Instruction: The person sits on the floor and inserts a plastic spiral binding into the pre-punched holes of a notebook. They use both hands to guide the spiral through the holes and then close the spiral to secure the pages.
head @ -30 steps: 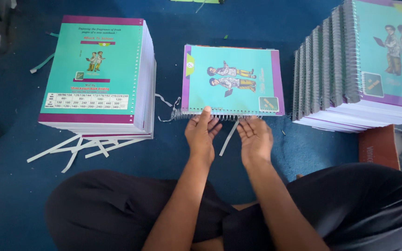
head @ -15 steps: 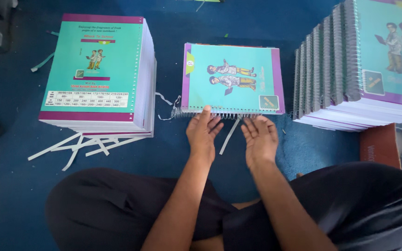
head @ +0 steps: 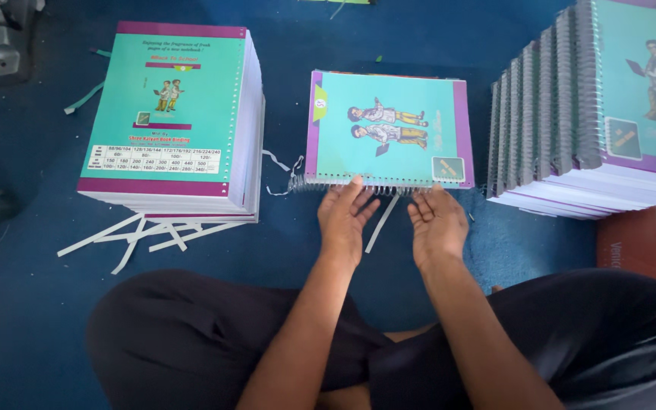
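Observation:
A teal notebook with purple borders (head: 389, 129) lies flat on the blue floor in front of me. A silvery spiral wire (head: 343, 184) runs along its near edge, with a loose end sticking out to the left. My left hand (head: 347, 216) rests its fingertips on the spiral near the middle. My right hand (head: 438, 220) touches the spiral further right, fingers spread and slightly curled. Neither hand holds anything closed in its fingers.
A tall stack of unbound teal-covered pads (head: 172, 114) stands at the left, with white paper strips (head: 146, 235) scattered below it. Several stacks of spiral-bound notebooks (head: 594, 114) stand at the right. An orange-brown box (head: 632, 243) lies near my right knee. My crossed legs fill the foreground.
Both hands have shifted slightly along the spiral edge, the right hand a little further right. The notebook stays in place.

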